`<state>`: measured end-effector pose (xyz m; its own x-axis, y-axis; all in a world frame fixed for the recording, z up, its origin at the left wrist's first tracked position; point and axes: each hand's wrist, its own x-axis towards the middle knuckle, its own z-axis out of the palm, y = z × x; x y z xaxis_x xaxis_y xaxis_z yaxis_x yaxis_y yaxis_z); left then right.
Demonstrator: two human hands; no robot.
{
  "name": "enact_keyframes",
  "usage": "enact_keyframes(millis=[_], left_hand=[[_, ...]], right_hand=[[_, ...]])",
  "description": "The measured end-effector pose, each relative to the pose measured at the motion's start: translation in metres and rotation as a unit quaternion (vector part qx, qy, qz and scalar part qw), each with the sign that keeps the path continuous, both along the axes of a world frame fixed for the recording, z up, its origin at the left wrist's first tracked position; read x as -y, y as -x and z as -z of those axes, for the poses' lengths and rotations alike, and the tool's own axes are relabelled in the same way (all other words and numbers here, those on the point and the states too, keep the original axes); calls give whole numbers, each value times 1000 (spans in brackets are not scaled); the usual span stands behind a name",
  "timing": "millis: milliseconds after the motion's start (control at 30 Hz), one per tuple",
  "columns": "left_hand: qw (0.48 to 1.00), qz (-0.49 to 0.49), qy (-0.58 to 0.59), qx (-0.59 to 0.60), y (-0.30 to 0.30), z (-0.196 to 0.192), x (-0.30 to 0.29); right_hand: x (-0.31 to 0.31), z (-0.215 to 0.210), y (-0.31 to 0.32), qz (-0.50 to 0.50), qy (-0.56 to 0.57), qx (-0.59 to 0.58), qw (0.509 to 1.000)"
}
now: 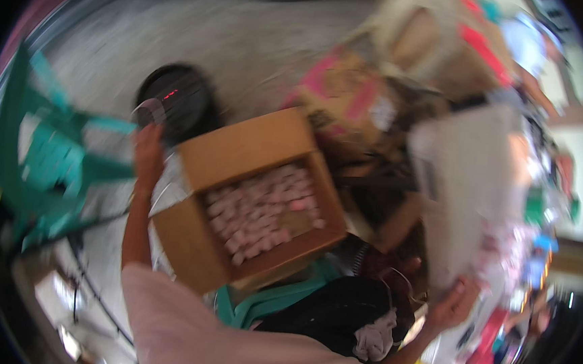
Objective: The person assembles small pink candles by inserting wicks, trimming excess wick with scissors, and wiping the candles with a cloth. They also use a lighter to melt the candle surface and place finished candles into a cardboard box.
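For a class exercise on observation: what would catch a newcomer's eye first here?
Probably the open cardboard box at the centre, with many small pink pieces inside. Next, perhaps, the green plastic chair at the left, and the black round object by the person's outstretched left hand.

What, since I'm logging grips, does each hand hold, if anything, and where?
Left hand: a blurred round thing, by its lower edge. Right hand: too blurred to tell.
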<state>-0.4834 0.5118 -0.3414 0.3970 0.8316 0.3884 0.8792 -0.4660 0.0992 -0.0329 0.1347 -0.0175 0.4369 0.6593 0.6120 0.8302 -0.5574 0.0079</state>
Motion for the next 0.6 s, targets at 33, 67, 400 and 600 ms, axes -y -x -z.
enact_keyframes(millis=[33,67,400,600], left_hand=[[1000,4,25,1,4,-1,5],[999,10,32,-14,6,-2,5],[992,-31,52,-110,-7,-8,-14],[986,-44,50,-154,6,-18,-20]], right_hand=[[0,1,-3,-27,-12,12,1000],[1,0,-3,-7,-35,-54,998],[2,-2,-5,19,8,-11,1000],[5,-2,-7,47,1,-42,998]])
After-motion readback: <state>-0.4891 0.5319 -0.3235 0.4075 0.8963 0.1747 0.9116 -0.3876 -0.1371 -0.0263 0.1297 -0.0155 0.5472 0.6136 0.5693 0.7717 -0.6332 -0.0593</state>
